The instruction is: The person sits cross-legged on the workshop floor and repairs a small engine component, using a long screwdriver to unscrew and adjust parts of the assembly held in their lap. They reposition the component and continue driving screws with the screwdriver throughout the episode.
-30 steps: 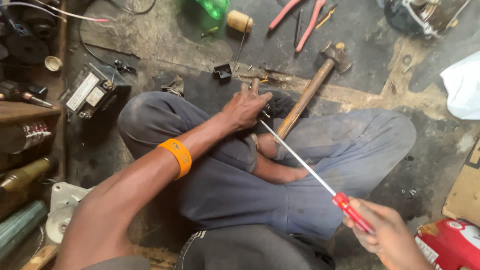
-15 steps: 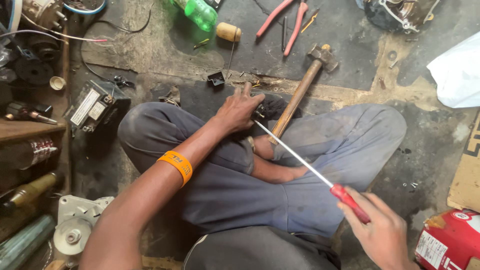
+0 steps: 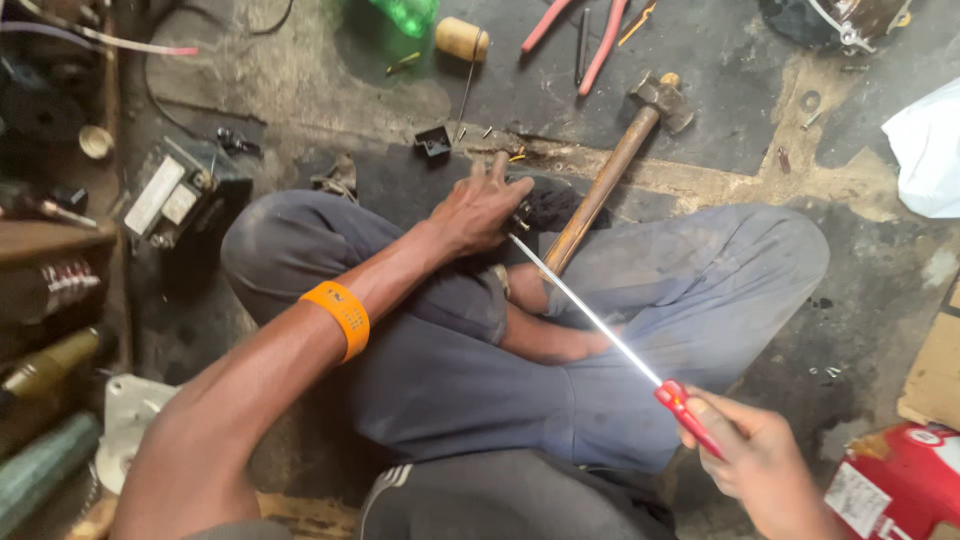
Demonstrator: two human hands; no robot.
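Screwdriver (image 3: 600,325) clamped in right hand (image 3: 765,465) grip; left hand (image 3: 480,210) closed on hidden small part.

I see an orange wristband (image 3: 337,317) left of centre and grey-blue trousers (image 3: 480,380) filling the middle. The screwdriver (image 3: 610,335) has a red handle and a bright silver shaft, lower right. The hammer (image 3: 610,175) at upper centre has a brown wooden handle and a dark head. Above it lie pink-handled pliers (image 3: 585,30) and a green bottle (image 3: 405,12). A red box (image 3: 895,480) with a white label sits bottom right, a white bag (image 3: 925,150) at the right edge.
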